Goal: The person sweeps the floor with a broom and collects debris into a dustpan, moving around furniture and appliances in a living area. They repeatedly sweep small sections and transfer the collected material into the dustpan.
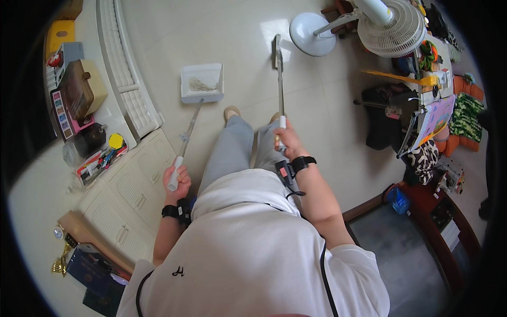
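My left hand (178, 180) is closed around the white grip of a long-handled dustpan (202, 96). The white pan lies on the pale tiled floor (237, 43), ahead and to the left of my feet, with a small heap of grey-brown debris (202, 84) inside. In my right hand (290, 140) is the white handle end of a broom (279, 55). Its narrow head rests on the floor beyond my right foot, near the base of a fan. A gap of floor separates the broom head from the dustpan.
A white pedestal fan (313, 35) stands ahead right. Further right are a cluttered table (425, 93) and a black chair (382, 119). White cabinets (136, 190) run along my left, with a pen holder (105, 162) and boxes on top. A dark-topped wooden table (396, 245) is behind right.
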Demonstrator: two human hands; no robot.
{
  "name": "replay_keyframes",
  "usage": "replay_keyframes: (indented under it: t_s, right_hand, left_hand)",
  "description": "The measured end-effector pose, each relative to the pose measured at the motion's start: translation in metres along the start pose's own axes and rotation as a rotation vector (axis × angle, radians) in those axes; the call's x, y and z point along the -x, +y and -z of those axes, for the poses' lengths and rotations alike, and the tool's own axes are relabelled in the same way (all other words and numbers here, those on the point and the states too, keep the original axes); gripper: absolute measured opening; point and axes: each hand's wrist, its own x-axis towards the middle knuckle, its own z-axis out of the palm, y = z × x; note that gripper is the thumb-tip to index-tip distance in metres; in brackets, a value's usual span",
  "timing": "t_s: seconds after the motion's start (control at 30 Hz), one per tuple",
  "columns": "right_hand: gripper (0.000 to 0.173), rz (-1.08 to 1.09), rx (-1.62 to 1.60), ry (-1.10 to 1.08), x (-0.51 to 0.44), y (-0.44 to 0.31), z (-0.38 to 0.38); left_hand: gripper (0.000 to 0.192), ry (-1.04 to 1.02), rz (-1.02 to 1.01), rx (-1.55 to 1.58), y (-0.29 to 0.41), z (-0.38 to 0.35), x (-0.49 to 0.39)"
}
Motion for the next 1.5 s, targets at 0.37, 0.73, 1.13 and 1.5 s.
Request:
replay_keyframes:
  t_s: [0.37,0.73,1.13,1.5]
  right_hand:
    - [0.043,0.153,0.312,0.119,-0.044,-0.079,-0.055]
    - [0.066,0.04,0.232,0.006,0.014,-0.084,-0.038]
    - [0.013,-0.291,-0.106,-0.048,0.018,-0.037,-0.094]
    - [0.024,-0.159,0.037,-0.329,-0.044,-0.098,-0.22]
  left_hand:
    - [0.036,-0.008,-0.09,-0.045,0.002,0.026,0.02]
    - [0.034,-0.03,-0.139,-0.05,0.017,0.033,0.014]
    - [0.035,-0.083,-0.181,0.037,0.016,0.033,0.014]
    - [0.036,0.026,-0.303,0.071,-0.006,0.006,0.033]
